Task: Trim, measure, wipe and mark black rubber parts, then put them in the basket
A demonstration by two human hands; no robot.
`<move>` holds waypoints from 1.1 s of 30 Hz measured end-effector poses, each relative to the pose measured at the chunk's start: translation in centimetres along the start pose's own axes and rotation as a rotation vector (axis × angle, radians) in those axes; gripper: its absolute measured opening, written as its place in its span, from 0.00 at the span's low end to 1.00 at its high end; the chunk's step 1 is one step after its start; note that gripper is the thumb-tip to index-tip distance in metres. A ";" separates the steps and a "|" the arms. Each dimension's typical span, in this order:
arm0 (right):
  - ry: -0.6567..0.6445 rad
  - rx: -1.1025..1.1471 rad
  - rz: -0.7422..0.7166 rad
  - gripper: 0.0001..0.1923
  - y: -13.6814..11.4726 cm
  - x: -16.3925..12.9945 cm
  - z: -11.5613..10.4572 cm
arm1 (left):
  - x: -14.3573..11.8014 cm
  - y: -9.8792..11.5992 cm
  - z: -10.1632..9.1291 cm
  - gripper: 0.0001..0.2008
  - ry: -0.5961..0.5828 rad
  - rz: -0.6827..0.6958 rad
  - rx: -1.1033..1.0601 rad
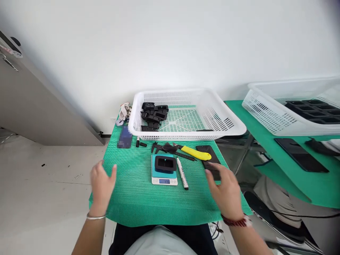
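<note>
My left hand (102, 185), with a silver bangle at the wrist, is over the left edge of the green-covered table (135, 202), thumb apart and nothing held. My right hand (226, 191) is near the table's right edge, fingers apart, partly in front of a black phone-like slab (215, 154). Between them stands a small digital scale (156, 180) with a lit display. A black frame-shaped part (165, 170) with an opening rests on its blue-green pan. Beside the scale lies a white marker (182, 173). Behind are a yellow utility knife (195, 152) and a dark caliper (187, 156).
At the back, a white plastic basket (186, 134) holds several black parts (154, 115). Small black pieces (143, 144) and a glove (124, 111) lie left. Another table on the right carries a second basket (281, 124) and a phone (300, 154); a person's leg and shoe show below.
</note>
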State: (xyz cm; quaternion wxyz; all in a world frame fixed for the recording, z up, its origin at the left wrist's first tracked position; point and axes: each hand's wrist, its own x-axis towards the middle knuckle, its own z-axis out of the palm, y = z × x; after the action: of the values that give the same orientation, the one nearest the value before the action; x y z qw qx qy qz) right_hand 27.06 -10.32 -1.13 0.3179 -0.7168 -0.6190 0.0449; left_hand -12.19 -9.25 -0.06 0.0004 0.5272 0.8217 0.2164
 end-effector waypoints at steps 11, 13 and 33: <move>-0.177 -0.186 0.710 0.29 5.0 -1.3 -0.6 | -0.2 -4.8 0.3 0.34 -0.322 -0.415 0.157; -0.182 -0.201 0.728 0.28 4.8 -1.2 -0.5 | 0.0 -4.7 0.3 0.34 -0.314 -0.425 0.149; -0.192 -0.214 0.658 0.27 5.7 -1.4 -1.0 | 0.1 -4.6 -0.9 0.34 -0.272 -0.427 0.074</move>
State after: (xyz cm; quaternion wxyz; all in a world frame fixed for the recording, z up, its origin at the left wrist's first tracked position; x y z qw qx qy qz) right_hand 32.08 -12.17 -3.67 0.1500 -0.8995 -0.3832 0.1468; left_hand -16.42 -11.07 -0.87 0.1375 0.3656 0.9142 0.1082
